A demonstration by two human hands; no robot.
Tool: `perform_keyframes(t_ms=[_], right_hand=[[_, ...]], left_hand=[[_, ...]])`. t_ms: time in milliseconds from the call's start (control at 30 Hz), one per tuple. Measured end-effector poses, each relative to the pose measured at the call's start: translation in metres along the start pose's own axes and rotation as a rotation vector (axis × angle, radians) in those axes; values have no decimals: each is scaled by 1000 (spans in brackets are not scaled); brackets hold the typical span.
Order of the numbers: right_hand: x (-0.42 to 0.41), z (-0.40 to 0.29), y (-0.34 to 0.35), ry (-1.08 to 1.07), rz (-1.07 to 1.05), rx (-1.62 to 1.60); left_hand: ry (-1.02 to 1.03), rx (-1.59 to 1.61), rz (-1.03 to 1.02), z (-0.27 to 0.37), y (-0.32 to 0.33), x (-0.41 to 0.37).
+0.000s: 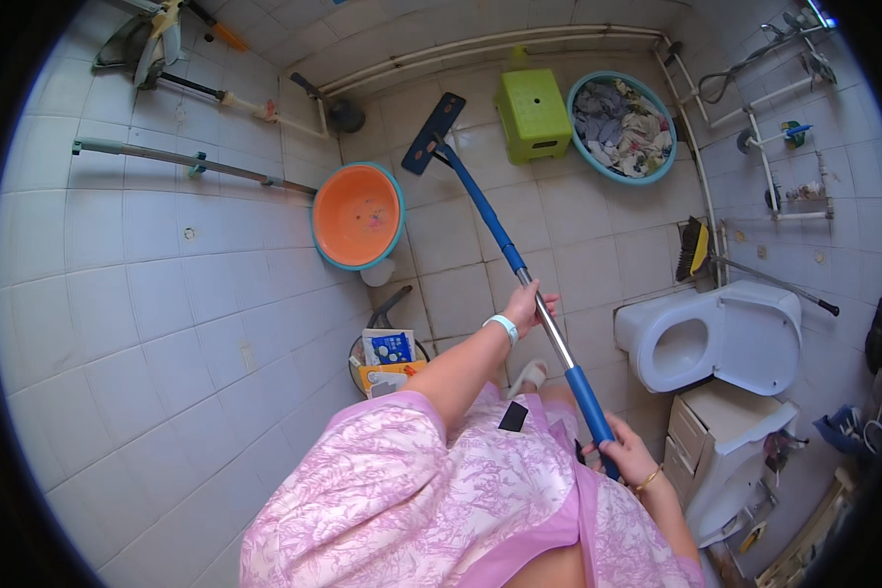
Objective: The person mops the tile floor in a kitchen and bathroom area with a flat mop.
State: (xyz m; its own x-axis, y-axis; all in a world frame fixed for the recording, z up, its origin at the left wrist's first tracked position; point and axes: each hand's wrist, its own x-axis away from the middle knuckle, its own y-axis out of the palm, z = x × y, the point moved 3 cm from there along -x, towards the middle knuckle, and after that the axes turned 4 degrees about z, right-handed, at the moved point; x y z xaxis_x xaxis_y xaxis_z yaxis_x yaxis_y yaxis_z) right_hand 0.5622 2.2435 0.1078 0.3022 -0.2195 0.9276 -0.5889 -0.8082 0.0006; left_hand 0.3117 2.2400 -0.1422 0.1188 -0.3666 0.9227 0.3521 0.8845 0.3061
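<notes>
A flat mop with a blue and bare-metal pole slants across the middle of the view. My left hand, a pale band on its wrist, holds the metal stretch of the pole partway along. Lower down, my right hand, with a gold-coloured bracelet, grips the blue handle end close to my body. The dark blue rectangular mop head is at the far end on the tiled floor. A lime-green plastic stool stands to the right of that head.
A blue basin of clothes sits beside the stool. An orange basin nests in a blue one along the left wall. A toilet with raised lid, a yellow-and-black brush and a cabinet line the right. Near my left arm are packets.
</notes>
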Motion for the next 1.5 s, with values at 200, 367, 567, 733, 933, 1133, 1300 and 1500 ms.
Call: perform_keyframes(t_ms=[200,367,567,733,933,1133,1300,1500], right_hand=[[12,-20,-22,-432,188,540],[-5,-50,-33,-532,64,168],[-44,-169,11,-457,-4,-1],[-66,-255,38,-333,-96,-13],[-41,-317,26,-479,-425,-497],[-12,-377,64,-1049,-325,-30],[-8,-467,92,-1512,440,808],[-45,-520,108,-1677,67,289]], left_hand=[[316,-372,169,11,26,-10],[495,-384,240,74,48,12],[583,-359,209,189,45,-43],[457,-276,289,270,36,-70],[337,-108,140,334,66,-49],[228,75,99,416,49,-77],[242,117,51,456,28,-74],[205,-1,-15,483,42,-89]])
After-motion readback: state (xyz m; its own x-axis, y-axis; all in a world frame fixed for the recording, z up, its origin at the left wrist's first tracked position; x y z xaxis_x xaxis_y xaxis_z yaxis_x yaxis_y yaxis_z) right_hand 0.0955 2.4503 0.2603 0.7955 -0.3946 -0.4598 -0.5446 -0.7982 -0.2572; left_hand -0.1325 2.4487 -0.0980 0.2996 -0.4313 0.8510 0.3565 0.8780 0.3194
